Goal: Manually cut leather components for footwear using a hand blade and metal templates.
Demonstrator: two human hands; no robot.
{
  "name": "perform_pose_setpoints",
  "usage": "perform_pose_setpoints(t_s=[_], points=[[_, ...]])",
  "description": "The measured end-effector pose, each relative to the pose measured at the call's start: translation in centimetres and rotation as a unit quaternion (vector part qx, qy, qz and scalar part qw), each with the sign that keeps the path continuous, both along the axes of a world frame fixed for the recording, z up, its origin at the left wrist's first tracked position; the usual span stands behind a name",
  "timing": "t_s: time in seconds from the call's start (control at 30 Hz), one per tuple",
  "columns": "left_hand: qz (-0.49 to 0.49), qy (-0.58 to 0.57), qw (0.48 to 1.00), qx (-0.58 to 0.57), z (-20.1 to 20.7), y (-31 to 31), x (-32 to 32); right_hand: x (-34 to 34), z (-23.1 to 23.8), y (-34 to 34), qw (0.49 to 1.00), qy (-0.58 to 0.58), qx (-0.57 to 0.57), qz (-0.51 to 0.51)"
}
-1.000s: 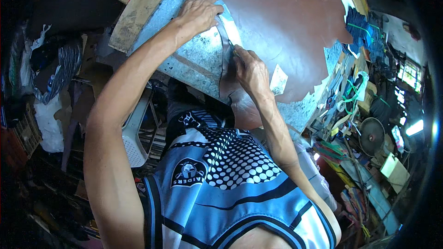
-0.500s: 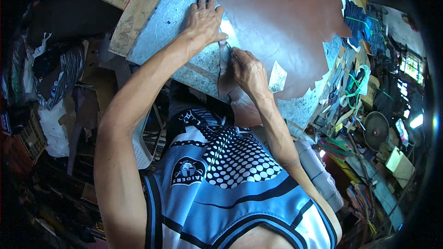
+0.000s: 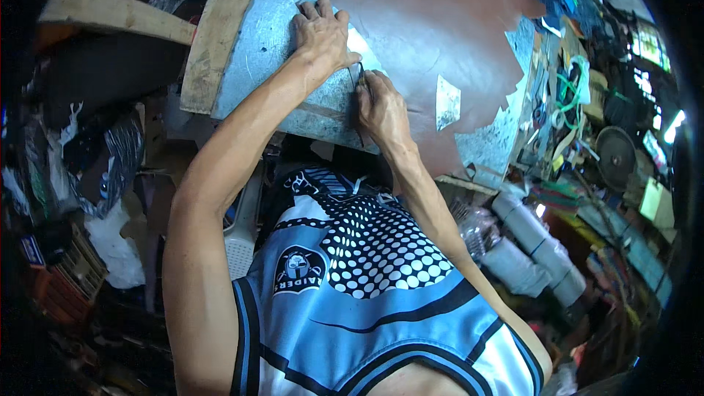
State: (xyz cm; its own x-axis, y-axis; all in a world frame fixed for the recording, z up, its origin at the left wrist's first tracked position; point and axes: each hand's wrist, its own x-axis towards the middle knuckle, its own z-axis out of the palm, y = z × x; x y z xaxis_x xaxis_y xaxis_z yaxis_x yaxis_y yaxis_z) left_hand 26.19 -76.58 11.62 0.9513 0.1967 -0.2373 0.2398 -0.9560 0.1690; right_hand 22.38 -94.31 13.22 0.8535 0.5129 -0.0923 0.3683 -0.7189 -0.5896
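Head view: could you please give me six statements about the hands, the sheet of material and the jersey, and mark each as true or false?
1. The right hand holds a thin dark tool. True.
2. The left hand is farther from the blue dotted jersey than the right hand. True.
3. Both hands wear gloves. False: both are bare.
4. The largest piece of material is green cloth. False: it is a brown leather sheet.
5. A pale four-sided patch shows to the right of the right hand. True.
6. The jersey has long sleeves. False: it is sleeveless.
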Motion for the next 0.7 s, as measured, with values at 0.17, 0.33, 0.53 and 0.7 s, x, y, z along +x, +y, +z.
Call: perform_pose_setpoints(t_s=[0.17, 0.33, 0.53, 0.7], points=[[-0.001, 0.008, 1.000, 0.029, -0.4, 0.0, 0.2, -1.7, -1.1, 1.0, 0.998, -0.031, 0.021, -0.052], [-0.008, 0.045, 0.999, -0.004, 0.3, -0.3, 0.5, -2.1, -0.7, 0.9, 0.998, -0.009, 0.018, -0.054], [-0.002, 0.027, 1.000, -0.009, -0.6, -0.1, 0.7, -2.1, -0.5, 1.9, 0.998, 0.026, 0.005, -0.062], [0.004, 0.026, 1.000, -0.002, -0.6, -0.2, 0.8, -3.3, -0.4, 1.1, 0.997, 0.037, 0.021, -0.069]])
